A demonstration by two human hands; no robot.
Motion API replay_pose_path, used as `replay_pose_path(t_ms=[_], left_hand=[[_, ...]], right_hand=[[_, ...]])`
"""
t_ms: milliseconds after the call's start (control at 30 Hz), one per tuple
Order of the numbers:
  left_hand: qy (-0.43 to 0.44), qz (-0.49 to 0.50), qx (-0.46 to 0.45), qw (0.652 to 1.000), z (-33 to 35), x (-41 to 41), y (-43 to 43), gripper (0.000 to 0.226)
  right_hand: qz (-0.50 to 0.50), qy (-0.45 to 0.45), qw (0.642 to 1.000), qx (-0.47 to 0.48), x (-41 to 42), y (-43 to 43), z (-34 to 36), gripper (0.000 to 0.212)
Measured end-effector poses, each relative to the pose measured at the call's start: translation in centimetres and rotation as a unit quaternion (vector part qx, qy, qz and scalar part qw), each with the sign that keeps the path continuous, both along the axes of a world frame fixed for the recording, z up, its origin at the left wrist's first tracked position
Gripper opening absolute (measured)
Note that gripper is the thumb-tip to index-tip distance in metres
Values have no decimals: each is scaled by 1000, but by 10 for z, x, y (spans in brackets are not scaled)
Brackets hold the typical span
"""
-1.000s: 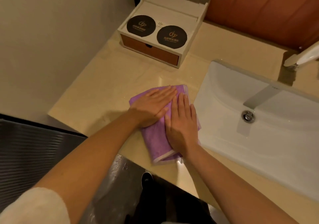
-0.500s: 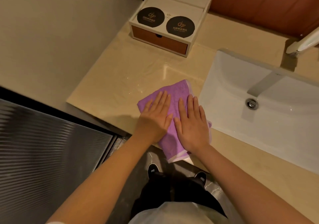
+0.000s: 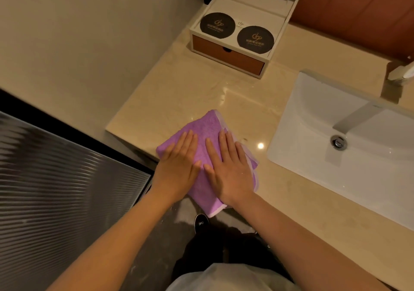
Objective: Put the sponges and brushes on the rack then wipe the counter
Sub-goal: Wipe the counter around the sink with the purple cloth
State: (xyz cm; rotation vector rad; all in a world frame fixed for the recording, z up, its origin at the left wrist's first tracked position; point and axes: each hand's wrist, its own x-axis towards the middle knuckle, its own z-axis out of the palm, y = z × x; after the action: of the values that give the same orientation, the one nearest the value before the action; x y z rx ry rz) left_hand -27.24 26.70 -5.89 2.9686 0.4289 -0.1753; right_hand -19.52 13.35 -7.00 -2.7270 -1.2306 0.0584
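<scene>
Head view down onto a beige stone worktop [image 3: 179, 93]. Purple cloth [image 3: 206, 125] spread flat near its front edge, left of a white sink [image 3: 313, 111], one corner hanging past the edge. Left hand [image 3: 179, 167] and right hand [image 3: 230, 169] side by side on the cloth, palms down, fingers straight and close together, pressing rather than gripping. At the back, against the wall, a white box [image 3: 224, 57] with a brown drawer, two black round discs [image 3: 217, 25] on top. Tap [image 3: 401, 73] at far right, partly cut off. Black shoe [image 3: 201, 223] on the floor below
</scene>
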Motion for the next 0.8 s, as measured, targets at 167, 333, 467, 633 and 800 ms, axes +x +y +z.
replay_pose_path(t_ms=[167,333,467,633,800], left_hand=[[4,68,-34,997,0,-20,44,75],[13,125,-51,991,3,2,79,73],[-5,169,-63,984,0,35,94,55],[-45,129,-28,990,-8,77,115,62],[-50,76,17,996,-9,127,115,63]], right_hand=[[34,-2,999,38,-8,54,-1,54],[24,37,997,59,3,100,-5,51],[26,62,997,37,25,127,-4,54],[14,88,996,29,65,140,0,54],[-29,111,993,27,108,135,2,54]])
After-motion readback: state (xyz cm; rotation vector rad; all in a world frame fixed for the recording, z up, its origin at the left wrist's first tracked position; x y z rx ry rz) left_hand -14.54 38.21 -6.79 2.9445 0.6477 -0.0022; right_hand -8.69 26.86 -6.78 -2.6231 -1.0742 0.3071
